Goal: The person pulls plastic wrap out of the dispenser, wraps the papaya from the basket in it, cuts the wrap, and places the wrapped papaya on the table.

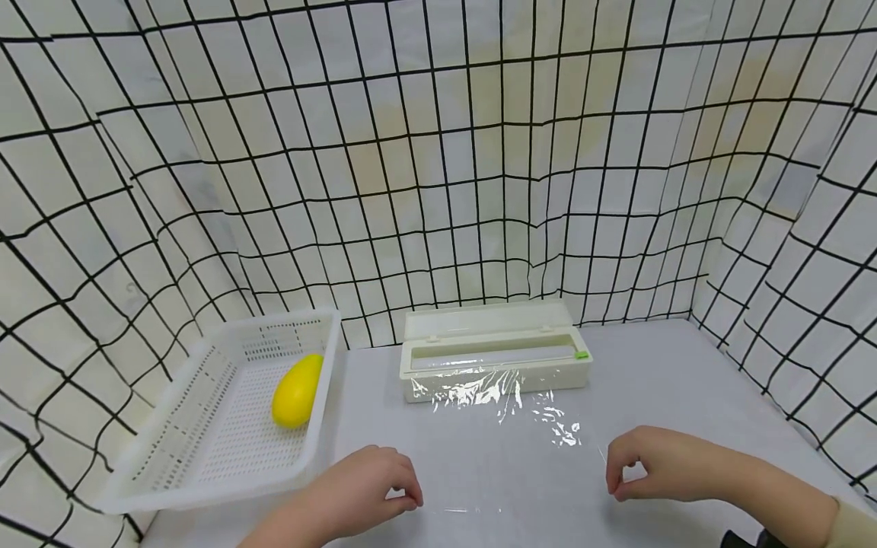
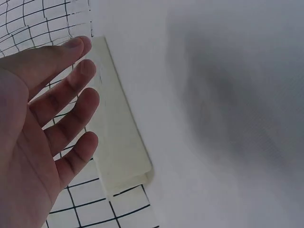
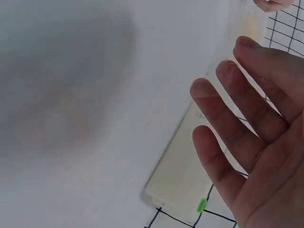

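A sheet of clear plastic wrap [image 1: 500, 384] runs from the cream dispenser box [image 1: 493, 378] toward me, its glints showing over the table. Its front edge spans between my two hands. My left hand [image 1: 366, 487] pinches the left corner between thumb and index finger. On the right side, my right hand [image 1: 661, 464] pinches the other corner in the same way. In the right wrist view, film lies faintly across the fingers [image 3: 206, 89]. The box's lid [image 1: 486, 320] stands up at the back, and a roll [image 1: 493, 357] lies inside. A green slider [image 1: 582, 355] sits at the box's right end.
To the left, a white perforated basket [image 1: 199, 495] holds a yellow mango-shaped fruit [image 1: 298, 392] against its right wall. Black-gridded white cloth [image 1: 445, 167] encloses the back and sides of the white table [image 1: 685, 380].
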Demonstrator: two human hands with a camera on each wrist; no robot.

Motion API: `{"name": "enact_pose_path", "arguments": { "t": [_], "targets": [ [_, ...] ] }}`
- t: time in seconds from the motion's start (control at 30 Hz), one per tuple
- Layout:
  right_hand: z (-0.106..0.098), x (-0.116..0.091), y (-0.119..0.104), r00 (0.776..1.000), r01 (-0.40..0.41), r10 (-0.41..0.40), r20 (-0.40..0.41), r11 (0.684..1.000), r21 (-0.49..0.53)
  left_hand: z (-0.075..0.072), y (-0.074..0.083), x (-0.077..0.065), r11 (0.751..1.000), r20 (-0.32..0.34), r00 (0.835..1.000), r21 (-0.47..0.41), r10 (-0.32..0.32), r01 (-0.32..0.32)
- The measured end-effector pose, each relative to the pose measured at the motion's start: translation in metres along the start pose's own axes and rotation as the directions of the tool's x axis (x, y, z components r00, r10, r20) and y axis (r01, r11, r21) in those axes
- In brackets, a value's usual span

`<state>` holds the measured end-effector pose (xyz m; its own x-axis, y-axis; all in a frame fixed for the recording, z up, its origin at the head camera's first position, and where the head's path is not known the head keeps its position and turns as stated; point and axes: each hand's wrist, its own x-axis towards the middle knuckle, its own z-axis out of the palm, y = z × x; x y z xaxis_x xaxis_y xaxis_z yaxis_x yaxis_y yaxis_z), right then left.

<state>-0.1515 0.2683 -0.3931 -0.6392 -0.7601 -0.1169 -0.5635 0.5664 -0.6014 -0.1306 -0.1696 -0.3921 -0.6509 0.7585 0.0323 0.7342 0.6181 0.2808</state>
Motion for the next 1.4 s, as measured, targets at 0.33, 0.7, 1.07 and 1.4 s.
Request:
{"name": "enact_pose_path", "arguments": {
  "t": [0.33,0.7,1.07,1.4],
  "targets": [
    [0.028,0.011,0.023,0.999,0.043,-0.041,0.017,0.987,-0.158,0.036,-0.011,0.008,0.997,0.021,0.998,0.05,0.051,-0.052],
    [0.043,0.016,0.041,0.992,0.129,-0.124,0.038,0.963,-0.237,0.052,-0.015,0.015,1.0,0.089,0.996,0.014,0.021,-0.022],
    [0.055,0.001,0.042,0.933,0.29,-0.352,-0.073,0.857,-0.426,0.053,-0.012,0.002,0.992,0.154,0.984,-0.074,-0.088,0.1],
    [0.059,-0.016,0.045,0.957,0.185,-0.255,-0.137,0.903,-0.388,0.049,-0.011,-0.009,0.967,0.182,0.965,-0.14,-0.186,0.213]
  ]
}}
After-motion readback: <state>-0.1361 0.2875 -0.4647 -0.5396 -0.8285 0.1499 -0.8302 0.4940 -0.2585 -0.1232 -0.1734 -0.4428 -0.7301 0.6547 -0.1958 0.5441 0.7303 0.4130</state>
